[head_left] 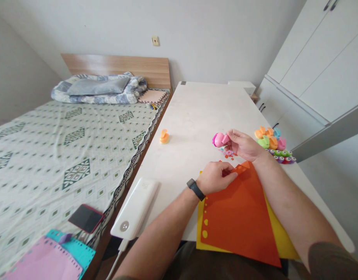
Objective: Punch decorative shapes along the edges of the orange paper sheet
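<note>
My right hand [245, 146] holds a pink craft paper punch [220, 139] a little above the table, its fingers closed on the lever side. Fingers and thumb of my left hand [216, 177] are closed at the top edge of an orange sheet of paper [237, 217]. Punched holes run along that sheet's left and top edges, some heart-shaped or round. Under it lies a yellow sheet [279, 229], showing through the holes. Small red, pink and blue paper cut-outs [229, 153] are scattered below the punch.
Several coloured punches [272, 139] are grouped at the table's right edge; one orange punch [164, 137] stands alone at the left. A white power bank [138, 206] with a cable lies front left. On the bed are a phone [86, 217] and punched pink paper [46, 258].
</note>
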Available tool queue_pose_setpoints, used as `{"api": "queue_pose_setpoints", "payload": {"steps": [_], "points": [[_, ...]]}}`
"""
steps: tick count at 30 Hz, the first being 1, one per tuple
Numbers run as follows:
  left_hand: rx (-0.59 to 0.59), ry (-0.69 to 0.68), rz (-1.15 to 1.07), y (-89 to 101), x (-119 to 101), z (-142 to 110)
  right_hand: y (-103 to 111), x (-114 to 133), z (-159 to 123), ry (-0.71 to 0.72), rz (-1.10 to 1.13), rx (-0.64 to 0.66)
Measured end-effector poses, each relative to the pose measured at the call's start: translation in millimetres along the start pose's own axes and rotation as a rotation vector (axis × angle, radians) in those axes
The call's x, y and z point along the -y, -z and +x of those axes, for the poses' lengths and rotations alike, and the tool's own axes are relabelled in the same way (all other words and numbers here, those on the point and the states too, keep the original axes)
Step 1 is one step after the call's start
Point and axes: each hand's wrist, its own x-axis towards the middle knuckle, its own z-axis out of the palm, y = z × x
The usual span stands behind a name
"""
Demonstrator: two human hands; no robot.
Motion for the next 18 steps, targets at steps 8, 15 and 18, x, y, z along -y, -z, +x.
{"api": "queue_pose_setpoints", "payload": {"steps": [8, 15, 18], "points": [[-0.001, -0.031, 0.009, -0.8, 3, 0, -14, 12, -10, -0.020, 0.007, -0.013], [0.004, -0.022, 0.026, -0.6, 1, 1, -20, 17, -11, -0.064, 0.015, 0.023], [-0.004, -0.026, 0.030, -0.9, 2, 0, -21, 17, -11, -0.067, 0.023, 0.024]]}}
